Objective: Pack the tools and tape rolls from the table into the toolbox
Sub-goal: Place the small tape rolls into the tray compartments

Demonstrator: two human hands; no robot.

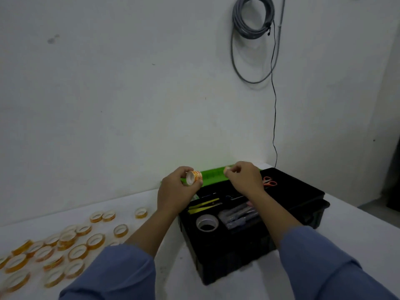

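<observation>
head | table (pixel 149 205), cable coil (pixel 251 20) | left grip (pixel 175 189) pinches tape roll (pixel 194 177) | right grip (pixel 244 176) pinches small roll (pixel 227 169)

I count one black toolbox (pixel 227 260) on the counter (pixel 355 230). Inside it are one pair of orange scissors (pixel 269 181) and one wide grey tape roll (pixel 207 223). About twenty small amber tape rolls (pixel 95 241) lie loose on the counter; they overlap, so I can't fix the exact number. Two more are held: one printed roll (pixel 194 177) in the left hand (pixel 173 191) and one pale roll (pixel 227 169), barely showing, in the right hand (pixel 244 178). One cable coil (pixel 252 17) hangs on the wall.
</observation>
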